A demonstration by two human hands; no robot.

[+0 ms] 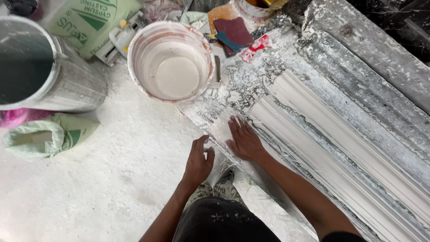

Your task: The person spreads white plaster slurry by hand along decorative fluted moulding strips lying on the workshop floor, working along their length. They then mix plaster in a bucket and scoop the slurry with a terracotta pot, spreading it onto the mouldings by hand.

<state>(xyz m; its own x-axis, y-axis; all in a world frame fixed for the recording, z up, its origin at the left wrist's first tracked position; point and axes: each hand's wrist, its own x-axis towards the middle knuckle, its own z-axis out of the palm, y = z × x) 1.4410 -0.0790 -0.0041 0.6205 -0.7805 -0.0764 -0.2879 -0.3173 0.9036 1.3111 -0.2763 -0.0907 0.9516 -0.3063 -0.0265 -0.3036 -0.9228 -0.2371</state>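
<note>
Right hand [244,140] flat on plaster moulding [322,134], left hand [199,161] beside, bucket [170,60] near

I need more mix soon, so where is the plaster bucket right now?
In the head view, the plaster bucket stands upper centre on the dusty floor, beyond both hands, between the large grey drum on its left and the moulding's end on its right.

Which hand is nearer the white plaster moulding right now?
Right. The right hand lies flat just beside the plaster moulding's near end; the left hand is farther out, toward the floor side.
</note>
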